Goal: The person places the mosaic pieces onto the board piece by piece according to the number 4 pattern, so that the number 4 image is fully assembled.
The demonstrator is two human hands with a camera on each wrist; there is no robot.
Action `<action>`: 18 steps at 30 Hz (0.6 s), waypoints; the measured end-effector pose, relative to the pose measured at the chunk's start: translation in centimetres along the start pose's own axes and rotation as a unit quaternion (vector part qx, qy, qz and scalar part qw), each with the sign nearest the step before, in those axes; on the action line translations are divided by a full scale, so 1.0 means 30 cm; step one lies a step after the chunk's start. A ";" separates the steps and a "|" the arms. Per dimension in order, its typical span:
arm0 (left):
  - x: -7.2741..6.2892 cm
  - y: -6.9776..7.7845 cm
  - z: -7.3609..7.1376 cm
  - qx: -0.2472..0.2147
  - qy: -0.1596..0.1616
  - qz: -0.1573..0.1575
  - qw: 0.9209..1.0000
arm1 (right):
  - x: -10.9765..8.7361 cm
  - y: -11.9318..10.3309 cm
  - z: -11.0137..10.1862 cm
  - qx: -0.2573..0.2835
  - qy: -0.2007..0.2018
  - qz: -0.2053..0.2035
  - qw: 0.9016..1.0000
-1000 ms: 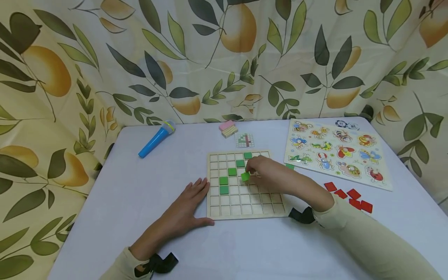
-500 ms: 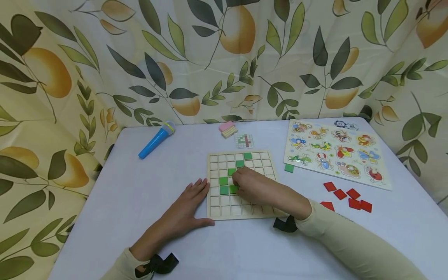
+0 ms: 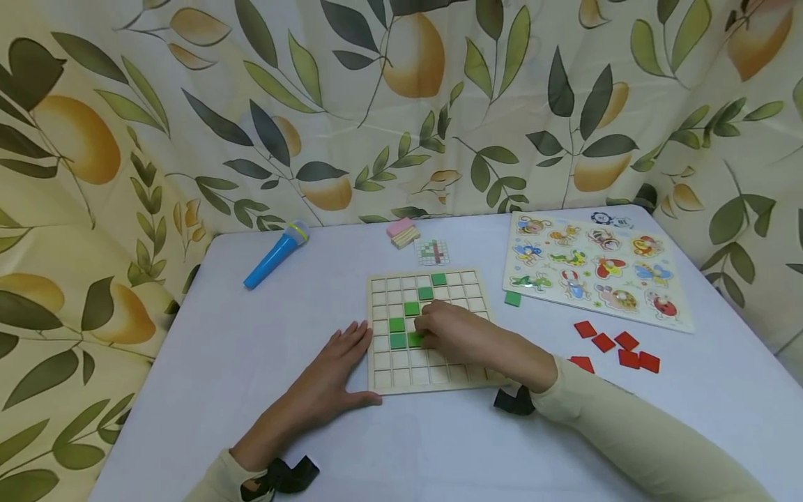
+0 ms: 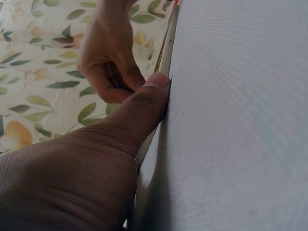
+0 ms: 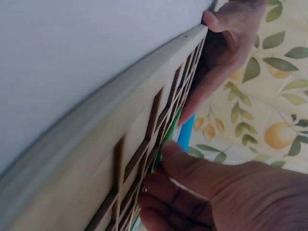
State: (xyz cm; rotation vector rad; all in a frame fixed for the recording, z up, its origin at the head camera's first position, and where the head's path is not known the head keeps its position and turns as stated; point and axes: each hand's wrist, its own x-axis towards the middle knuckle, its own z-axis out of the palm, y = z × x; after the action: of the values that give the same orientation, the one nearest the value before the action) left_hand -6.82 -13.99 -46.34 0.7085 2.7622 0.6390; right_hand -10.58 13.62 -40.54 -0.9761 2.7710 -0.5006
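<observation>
Fruit-and-leaf printed cloth (image 3: 410,150) hangs behind a white-covered table (image 3: 207,383). On the table, a pale wooden grid board (image 3: 380,359) lies flat beneath your right hand (image 3: 453,333). Locate the bright green square tile (image 3: 414,339): it lies directly at your right fingertips, on their left side, at the cell beside the darker green square tile (image 3: 398,341). Being square, it presents no long axis; alignment of its sides with the cell walls appears to govern the coming move. Your right thumb and curled fingers pinch the tile and cover part of it, so you cannot tell whether it is fully seated. Your right hand is the nearer. Your left hand (image 3: 339,369), fingers extended and thumb spread, touches the board's left edge, left of the right fingertips, apparently steadying it.
</observation>
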 end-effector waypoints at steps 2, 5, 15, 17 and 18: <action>0.002 0.003 0.005 0.003 0.000 -0.002 1.000 | -0.027 0.016 -0.005 -0.003 0.009 -0.015 1.000; 0.002 0.009 0.009 0.003 0.003 -0.003 1.000 | -0.083 0.042 -0.037 0.011 0.027 -0.011 1.000; 0.004 0.009 0.008 0.006 0.004 -0.008 1.000 | -0.309 0.222 -0.162 0.101 0.229 0.159 0.955; 0.002 0.006 0.003 0.004 0.005 -0.008 1.000 | -0.336 0.254 -0.157 0.106 0.260 0.187 0.941; 0.001 0.006 0.001 0.003 0.005 -0.009 1.000 | -0.344 0.271 -0.152 0.103 0.271 0.198 0.937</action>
State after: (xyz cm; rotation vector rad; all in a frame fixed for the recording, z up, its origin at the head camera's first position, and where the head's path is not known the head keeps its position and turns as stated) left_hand -6.77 -13.83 -46.29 0.6838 2.7786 0.6319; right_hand -8.47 27.25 -38.84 -0.2332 3.1666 -1.0973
